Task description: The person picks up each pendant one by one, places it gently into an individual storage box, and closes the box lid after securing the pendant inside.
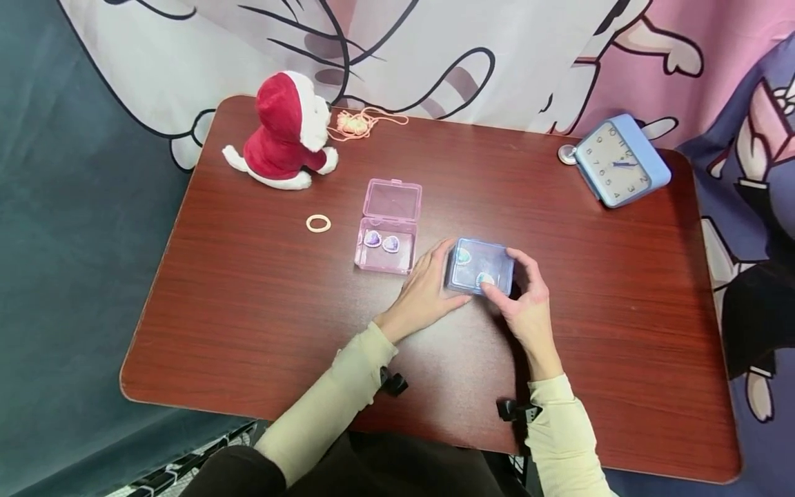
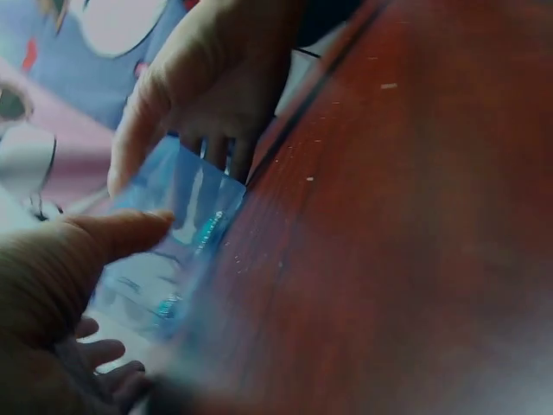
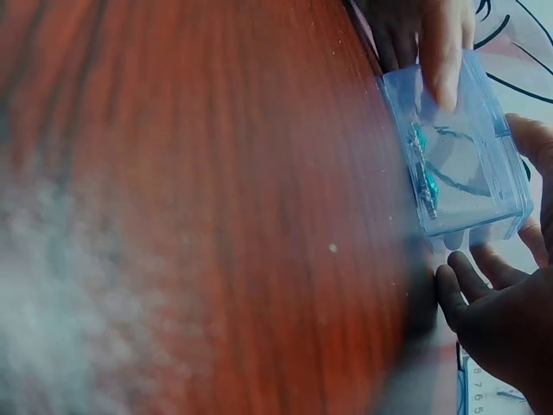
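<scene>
A clear blue plastic box (image 1: pixel 491 254) with its lid down sits between both hands over the table. Two small teal pieces (image 1: pixel 463 256) with pale rims show inside it. My left hand (image 1: pixel 424 288) holds the box's left side, fingers along that side and thumb at the near edge. My right hand (image 1: pixel 528 307) grips the right side, thumb at the near right corner and fingers at the far right corner. In the left wrist view, the left thumb lies across the blue box (image 2: pixel 160 194). Left of the hands stands an open pink box (image 1: pixel 386 263) holding two purple heart-shaped pieces (image 1: pixel 390 244).
On the wooden table (image 1: pixel 248 310), a cream ring (image 1: pixel 319 223) lies left of the pink box. A plush toy in red (image 1: pixel 279 131) and a bundle of peach cord (image 1: pixel 354 124) are at the back left. A blue clock (image 1: pixel 615 162) stands at the back right.
</scene>
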Motion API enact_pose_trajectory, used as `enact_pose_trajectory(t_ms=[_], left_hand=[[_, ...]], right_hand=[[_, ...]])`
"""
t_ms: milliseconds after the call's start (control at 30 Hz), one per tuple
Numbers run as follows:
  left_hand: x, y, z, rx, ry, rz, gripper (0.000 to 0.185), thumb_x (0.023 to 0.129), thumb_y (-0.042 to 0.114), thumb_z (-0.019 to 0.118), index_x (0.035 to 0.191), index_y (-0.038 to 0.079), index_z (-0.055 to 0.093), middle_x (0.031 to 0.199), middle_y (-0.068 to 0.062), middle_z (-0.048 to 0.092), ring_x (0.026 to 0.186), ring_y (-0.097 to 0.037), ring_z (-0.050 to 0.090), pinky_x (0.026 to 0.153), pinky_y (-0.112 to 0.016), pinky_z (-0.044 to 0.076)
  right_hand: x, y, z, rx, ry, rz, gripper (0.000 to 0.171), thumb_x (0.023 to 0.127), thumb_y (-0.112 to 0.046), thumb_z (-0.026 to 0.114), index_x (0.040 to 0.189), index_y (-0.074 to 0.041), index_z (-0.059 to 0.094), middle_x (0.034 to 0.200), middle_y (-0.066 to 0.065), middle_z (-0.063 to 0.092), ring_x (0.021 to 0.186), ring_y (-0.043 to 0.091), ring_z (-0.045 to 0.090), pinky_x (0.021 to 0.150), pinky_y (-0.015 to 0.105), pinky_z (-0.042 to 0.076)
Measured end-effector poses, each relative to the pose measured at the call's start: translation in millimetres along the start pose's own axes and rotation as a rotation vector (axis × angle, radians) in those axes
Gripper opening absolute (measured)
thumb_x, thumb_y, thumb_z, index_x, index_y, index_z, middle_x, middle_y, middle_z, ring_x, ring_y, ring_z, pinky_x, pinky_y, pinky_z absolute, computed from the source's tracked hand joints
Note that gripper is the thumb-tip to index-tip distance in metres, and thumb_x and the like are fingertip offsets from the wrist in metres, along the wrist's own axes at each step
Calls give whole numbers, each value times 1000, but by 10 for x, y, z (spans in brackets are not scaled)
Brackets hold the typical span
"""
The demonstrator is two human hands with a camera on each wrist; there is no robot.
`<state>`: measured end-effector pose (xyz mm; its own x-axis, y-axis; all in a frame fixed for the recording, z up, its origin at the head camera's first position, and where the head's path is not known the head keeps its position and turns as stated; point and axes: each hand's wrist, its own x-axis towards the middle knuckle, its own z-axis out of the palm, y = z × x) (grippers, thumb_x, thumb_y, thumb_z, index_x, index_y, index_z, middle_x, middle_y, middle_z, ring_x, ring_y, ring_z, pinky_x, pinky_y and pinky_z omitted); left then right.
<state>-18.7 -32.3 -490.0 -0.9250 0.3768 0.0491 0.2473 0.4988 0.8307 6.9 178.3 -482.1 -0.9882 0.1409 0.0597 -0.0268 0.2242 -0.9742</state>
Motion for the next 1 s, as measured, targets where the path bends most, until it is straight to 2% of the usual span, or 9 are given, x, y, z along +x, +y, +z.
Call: enact_pose_trajectory(t_ms=[67, 233, 333, 400, 533, 633, 800, 867, 1000], left_hand=[[-127, 72, -126, -31, 35, 40, 105, 85, 29, 90, 166, 11, 25, 167, -12, 37, 153, -24, 37, 125, -43, 30], [-326, 75, -614, -124, 236, 267, 87, 84, 16, 90, 154, -3, 42, 148, -18, 58, 134, -33, 56, 115, -46, 43], [-321, -164, -922, -94, 326, 216, 93, 79, 18, 93, 155, 0, 43, 147, -18, 55, 132, -37, 51, 113, -47, 41], [-309, -365, -1091, -70, 304, 90, 105, 76, 23, 96, 160, 7, 36, 155, -16, 47, 140, -34, 44, 117, -47, 36], [-270, -696, -1269, -100, 128, -92, 123, 74, 28, 98, 168, 12, 20, 168, -12, 31, 156, -26, 29, 127, -47, 24], [-230, -815, -1287, -125, 43, -117, 127, 73, 29, 99, 168, 10, 17, 170, -12, 31, 156, -24, 28, 128, -47, 22], [-203, -858, -1251, -84, 36, -120, 124, 71, 32, 100, 167, 13, 23, 166, -11, 38, 152, -29, 33, 125, -51, 27], [-201, -857, -1247, -77, 42, -120, 122, 71, 31, 99, 166, 13, 25, 164, -11, 41, 151, -31, 34, 124, -52, 28], [-187, -874, -1257, -73, 47, -117, 115, 72, 29, 98, 163, 12, 32, 160, -13, 44, 148, -32, 38, 122, -53, 30]], right_hand=[[-7, -62, 24, -21, -4, 1, 72, 80, 10, 85, 145, 1, 55, 132, 23, 64, 111, 23, 61, 98, 23, 47], [-30, -300, 56, -40, 7, -7, 69, 80, 11, 83, 143, 7, 54, 130, 28, 63, 109, 27, 60, 96, 22, 47], [-42, -375, 60, -62, 9, -11, 68, 80, 11, 82, 143, 8, 54, 132, 29, 62, 110, 26, 61, 96, 20, 46], [-51, -394, 63, -85, 3, -12, 68, 81, 10, 82, 143, 8, 54, 135, 30, 60, 113, 28, 62, 97, 19, 46], [-52, -465, 61, -171, -5, -44, 65, 79, 9, 84, 138, 10, 57, 145, 29, 56, 125, 39, 59, 107, 27, 46], [-6, -508, 74, -145, 45, -116, 57, 77, 12, 83, 131, 13, 62, 149, 26, 54, 135, 41, 53, 115, 35, 43], [212, -565, 240, 70, 126, -221, 42, 83, 13, 77, 124, 14, 67, 139, 20, 64, 132, 30, 59, 116, 33, 43], [320, -640, 387, 127, 83, -161, 42, 89, 8, 75, 130, 11, 66, 136, 21, 66, 127, 27, 63, 113, 33, 46], [553, -833, 758, 171, -75, 117, 59, 98, -7, 72, 151, 5, 50, 150, 26, 57, 139, 30, 56, 117, 34, 43]])
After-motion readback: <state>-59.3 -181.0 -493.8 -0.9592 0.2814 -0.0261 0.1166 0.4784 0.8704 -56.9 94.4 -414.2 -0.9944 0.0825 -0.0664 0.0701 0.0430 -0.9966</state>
